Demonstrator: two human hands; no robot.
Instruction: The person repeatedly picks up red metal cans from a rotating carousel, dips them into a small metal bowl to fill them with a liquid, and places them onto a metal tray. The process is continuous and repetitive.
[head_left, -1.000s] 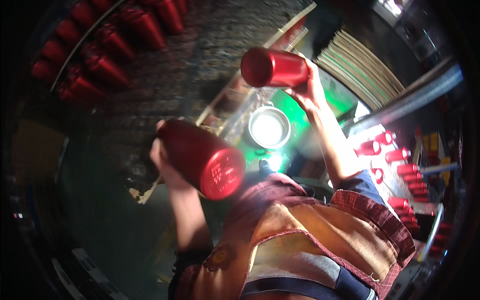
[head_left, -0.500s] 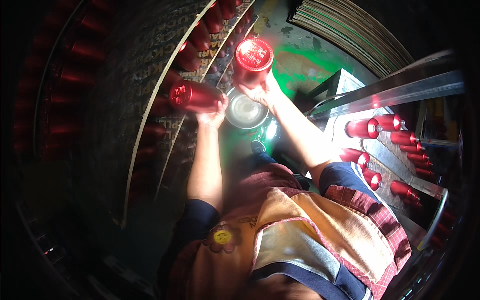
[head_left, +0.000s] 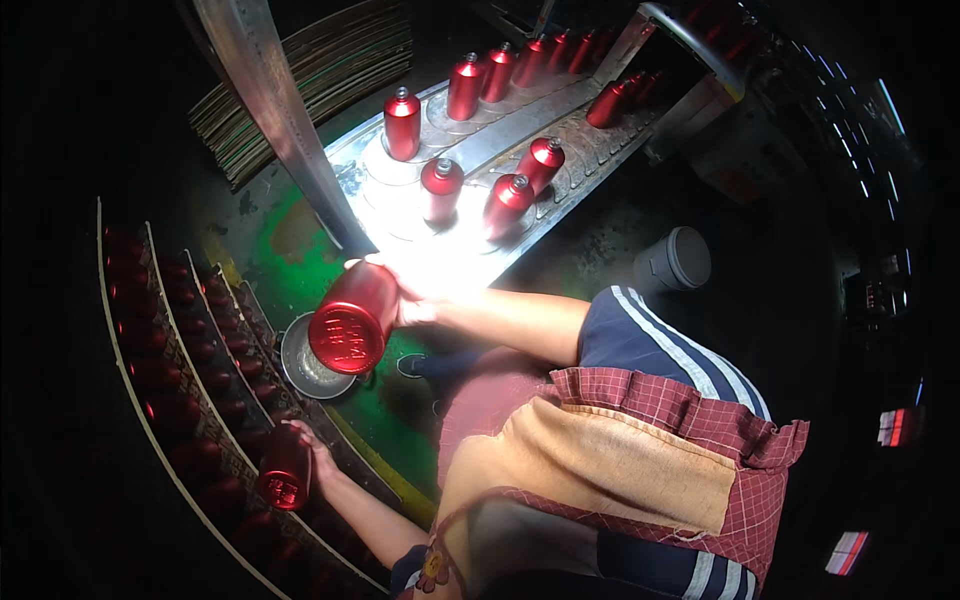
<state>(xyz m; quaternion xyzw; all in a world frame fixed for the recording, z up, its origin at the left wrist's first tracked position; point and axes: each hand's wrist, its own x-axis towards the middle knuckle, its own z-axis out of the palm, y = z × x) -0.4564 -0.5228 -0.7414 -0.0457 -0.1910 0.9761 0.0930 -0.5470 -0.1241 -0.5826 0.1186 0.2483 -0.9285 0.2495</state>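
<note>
A shiny red bottle (head_left: 357, 310) is tilted in my right hand (head_left: 413, 298), its embossed base toward me and its neck hidden. My right fingers wrap around its side, close to the brightly lit end of a metal conveyor (head_left: 480, 160). Lower and to the left, my left hand (head_left: 320, 455) is closed on another red bottle (head_left: 284, 468), whose base also faces me. That bottle is beside layered rows of red bottles (head_left: 155, 375) separated by thin sheets (head_left: 160, 290). Whether it touches them I cannot tell.
Several red bottles (head_left: 403, 125) stand upright on the conveyor. A metal post (head_left: 275, 110) rises at its near end. Below lies a round metal pan (head_left: 305, 360) on the floor. A stack of flat sheets (head_left: 310, 75) is at the back, and a white bucket (head_left: 672, 262) stands at the right.
My view has swung right toward the conveyor. My right hand has carried its bottle from near the layered rows to the conveyor's end. The left hand still holds its bottle by the rows.
</note>
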